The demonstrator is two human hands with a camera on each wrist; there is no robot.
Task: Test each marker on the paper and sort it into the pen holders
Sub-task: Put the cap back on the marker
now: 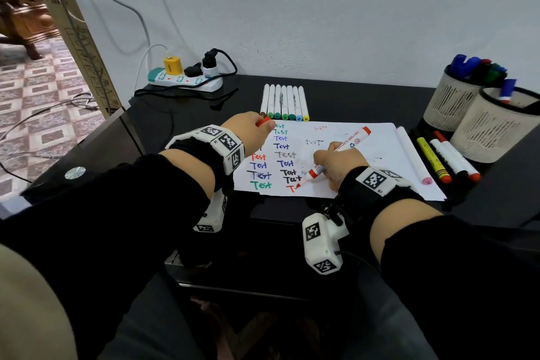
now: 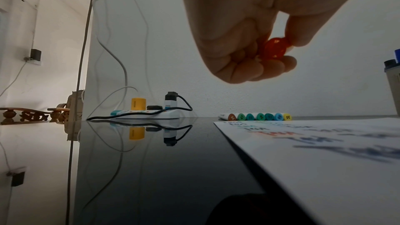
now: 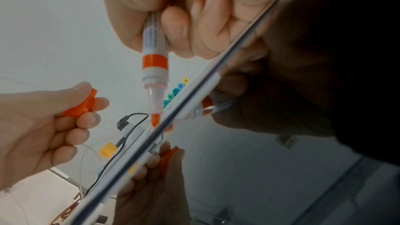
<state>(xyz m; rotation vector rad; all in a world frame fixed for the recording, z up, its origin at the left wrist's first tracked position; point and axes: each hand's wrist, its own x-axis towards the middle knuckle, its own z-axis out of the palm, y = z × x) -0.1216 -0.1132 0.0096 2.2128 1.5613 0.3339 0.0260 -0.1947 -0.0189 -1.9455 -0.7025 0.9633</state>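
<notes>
My right hand (image 1: 336, 165) grips an uncapped red-banded white marker (image 1: 339, 152), its red tip (image 3: 155, 120) touching the white paper (image 1: 365, 155) at the bottom of a column of "Test" words. My left hand (image 1: 251, 131) hovers over the paper's far left corner and pinches the red cap (image 2: 276, 49) between thumb and curled fingers; the cap (image 3: 81, 105) also shows in the right wrist view. Two mesh pen holders (image 1: 493, 131) stand at the right, the far holder (image 1: 447, 99) full of markers.
A row of several white art markers (image 1: 285, 104) lies beyond the paper. Loose markers (image 1: 447, 161) and a long white pen with a pink end (image 1: 413, 155) lie at the paper's right. A power strip (image 1: 187, 80) with plugs sits at the back left of the black table (image 1: 350, 96).
</notes>
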